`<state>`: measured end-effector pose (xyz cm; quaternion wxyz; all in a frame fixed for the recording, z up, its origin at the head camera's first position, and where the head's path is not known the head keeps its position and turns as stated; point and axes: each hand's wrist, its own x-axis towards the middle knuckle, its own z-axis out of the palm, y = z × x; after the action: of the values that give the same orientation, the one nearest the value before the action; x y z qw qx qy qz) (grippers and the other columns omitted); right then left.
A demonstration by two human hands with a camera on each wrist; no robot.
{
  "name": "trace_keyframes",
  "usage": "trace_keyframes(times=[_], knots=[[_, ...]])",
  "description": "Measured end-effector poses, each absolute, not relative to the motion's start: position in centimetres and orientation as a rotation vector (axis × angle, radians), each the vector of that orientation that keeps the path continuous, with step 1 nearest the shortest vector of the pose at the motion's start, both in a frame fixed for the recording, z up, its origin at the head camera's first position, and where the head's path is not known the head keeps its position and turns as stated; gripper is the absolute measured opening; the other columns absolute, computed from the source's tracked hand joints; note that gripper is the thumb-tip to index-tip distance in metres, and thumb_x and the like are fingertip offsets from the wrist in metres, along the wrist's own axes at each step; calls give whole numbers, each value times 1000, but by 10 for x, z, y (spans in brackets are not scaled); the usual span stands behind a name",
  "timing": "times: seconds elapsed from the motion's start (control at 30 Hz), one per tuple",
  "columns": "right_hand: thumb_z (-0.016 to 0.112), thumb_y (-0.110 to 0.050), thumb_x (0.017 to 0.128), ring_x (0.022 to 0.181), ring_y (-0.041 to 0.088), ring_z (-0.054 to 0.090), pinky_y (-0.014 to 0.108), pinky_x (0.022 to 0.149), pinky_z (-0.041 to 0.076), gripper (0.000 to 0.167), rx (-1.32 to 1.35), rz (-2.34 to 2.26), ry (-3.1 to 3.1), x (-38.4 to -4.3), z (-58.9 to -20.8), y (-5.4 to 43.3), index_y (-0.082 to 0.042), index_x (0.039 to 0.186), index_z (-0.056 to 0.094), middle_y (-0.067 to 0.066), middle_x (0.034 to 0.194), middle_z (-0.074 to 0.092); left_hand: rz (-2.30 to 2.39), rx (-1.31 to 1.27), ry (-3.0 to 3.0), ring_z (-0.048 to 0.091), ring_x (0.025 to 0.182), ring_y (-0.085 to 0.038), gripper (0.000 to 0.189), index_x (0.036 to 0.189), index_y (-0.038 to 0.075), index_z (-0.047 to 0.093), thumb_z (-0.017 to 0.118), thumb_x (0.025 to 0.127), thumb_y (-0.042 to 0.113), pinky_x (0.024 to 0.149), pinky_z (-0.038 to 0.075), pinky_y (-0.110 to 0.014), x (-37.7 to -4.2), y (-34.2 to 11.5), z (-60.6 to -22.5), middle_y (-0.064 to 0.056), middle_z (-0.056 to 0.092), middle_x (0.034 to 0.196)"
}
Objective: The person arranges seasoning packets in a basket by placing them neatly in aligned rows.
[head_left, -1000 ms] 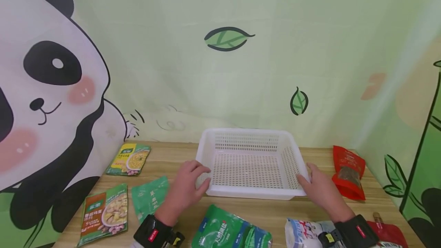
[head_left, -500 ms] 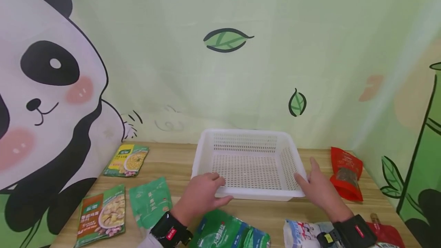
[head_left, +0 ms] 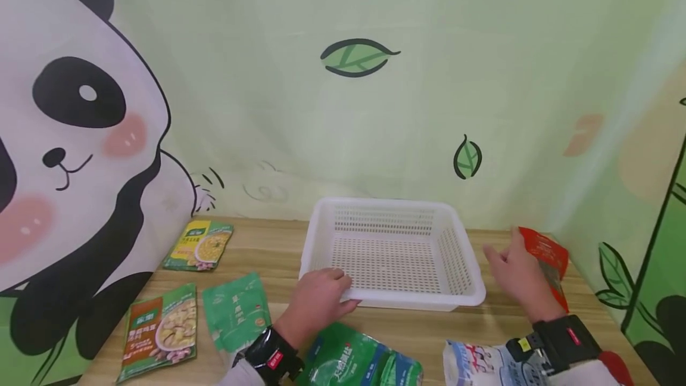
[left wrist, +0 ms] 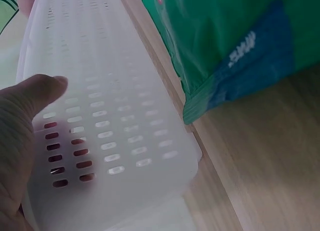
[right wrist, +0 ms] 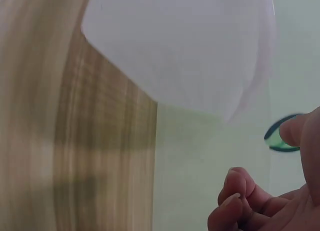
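Observation:
A white plastic basket (head_left: 412, 299) with slotted walls stands against the backdrop. My left hand (head_left: 316, 302) grips its near rim at the left; in the left wrist view the thumb (left wrist: 47, 88) lies on the outer wall and the fingers show through the slots from inside. To the right of the basket, apart from it, is my right hand (head_left: 518, 276), with the index finger pointing forward. Behind it lies a red pouch (head_left: 549, 250), partly hidden. The right wrist view shows that hand (right wrist: 275, 196) with loosely bent fingers, holding nothing.
Left on the wooden table (head_left: 268, 243) lie a yellow-green packet (head_left: 199, 246), an orange-green packet (head_left: 159, 333) and a pale green pouch (head_left: 237, 311). In front are a green bag (head_left: 348, 357) and a blue-white bag (head_left: 482, 365). A printed cloth (head_left: 278, 106) hangs behind.
My left hand has moved from the basket's left side to its near rim and taken hold. My right hand has left the basket's right side and moved right, in front of the red pouch.

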<state>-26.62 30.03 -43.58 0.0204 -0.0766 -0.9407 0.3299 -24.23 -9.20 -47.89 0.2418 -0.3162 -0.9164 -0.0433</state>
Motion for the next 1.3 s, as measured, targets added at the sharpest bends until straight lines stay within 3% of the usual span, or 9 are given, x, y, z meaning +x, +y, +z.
trace_keyframes(times=[0.13,0.23,0.37,0.53,0.7,0.93,1.03,1.17,1.3], knots=[[46,-55,104,93,40,57,54,77,55,98,-345,926,-2947,-281,-430,319,4,162,-8,35,118,57,-119,-860,-2525,63,69,-11,31,81,18,69,84,82,45,61,50,-28,-243,-91,-478,8,67,77],[50,-47,104,112,49,51,68,98,49,95,-360,888,-2951,-291,-431,333,7,161,-4,41,140,46,-132,-853,-2544,64,70,-12,29,81,17,70,85,82,42,61,50,-29,-243,-90,-476,7,68,78],[55,-35,102,107,49,50,63,93,53,80,-361,806,-2937,-300,-439,348,12,156,18,40,132,47,-148,-848,-2560,65,72,-12,28,81,17,71,86,82,40,62,51,-29,-244,-89,-476,7,68,78],[57,-33,98,99,49,45,55,81,49,63,-466,584,-2943,-307,-450,359,19,131,44,38,112,48,-151,-839,-2579,65,72,-12,28,82,17,71,86,81,40,62,51,-29,-243,-88,-476,7,68,78],[58,-36,98,104,52,41,57,80,48,64,-745,561,-2973,-313,-456,366,22,120,44,41,111,41,-153,-838,-2580,65,72,-12,28,81,17,71,87,81,40,61,50,-29,-243,-87,-476,7,69,78],[54,-37,96,117,57,34,65,97,44,75,-1035,692,-2992,-315,-458,372,26,131,32,45,120,32,-159,-837,-2556,65,69,-11,28,77,18,69,87,79,39,59,49,-28,-244,-87,-478,9,67,74],[54,-36,95,114,56,35,62,95,44,75,-1074,708,-2990,-315,-460,374,27,131,31,43,119,34,-163,-835,-2547,64,68,-11,28,77,19,68,87,79,39,57,48,-27,-244,-87,-478,9,66,74],[52,-36,95,102,50,44,55,87,46,66,-1033,589,-3059,-316,-468,379,24,120,43,38,109,45,-166,-837,-2534,64,68,-11,29,75,19,67,87,78,39,57,48,-28,-244,-88,-478,9,66,73],[52,-40,95,98,47,47,55,89,45,67,-1038,544,-3094,-319,-479,383,23,116,46,35,104,48,-164,-829,-2527,64,67,-10,30,73,19,66,88,78,40,56,47,-27,-242,-91,-479,10,64,72]])
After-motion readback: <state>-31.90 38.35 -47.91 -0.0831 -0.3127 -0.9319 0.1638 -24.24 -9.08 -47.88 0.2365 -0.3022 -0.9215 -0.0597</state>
